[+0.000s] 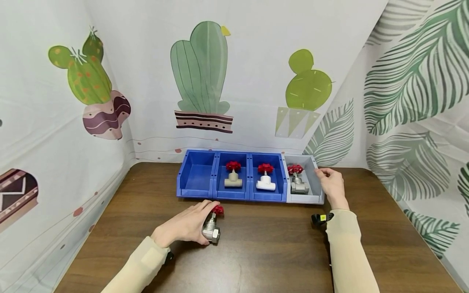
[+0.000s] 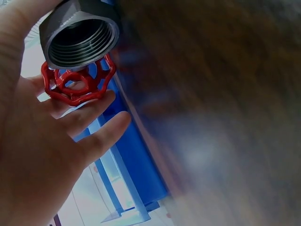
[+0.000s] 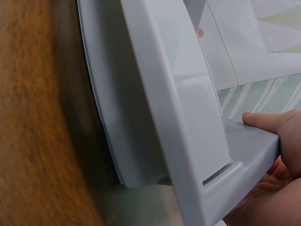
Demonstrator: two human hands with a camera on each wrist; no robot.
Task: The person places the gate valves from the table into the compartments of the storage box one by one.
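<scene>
My left hand (image 1: 188, 224) grips a metal valve (image 1: 211, 231) with a red handwheel (image 1: 218, 210), just in front of the bin row. The left wrist view shows the valve's threaded hexagonal end (image 2: 80, 37), with its handwheel (image 2: 77, 84) against the fingers. At the right end of the row, my right hand (image 1: 332, 185) holds the side wall of a grey bin (image 1: 316, 183). Its thumb lies over the rim (image 3: 258, 134) in the right wrist view, the other fingers outside the wall. Inside the grey bin stands another metal valve (image 1: 299, 186) with a red handwheel.
Three blue bins adjoin the grey one: the left bin (image 1: 198, 173) is bare inside, the middle holds a beige valve (image 1: 233, 181), the right a white valve (image 1: 265, 184). They stand at the back of the brown table (image 1: 264, 244), before a cactus-print cloth (image 1: 256, 81).
</scene>
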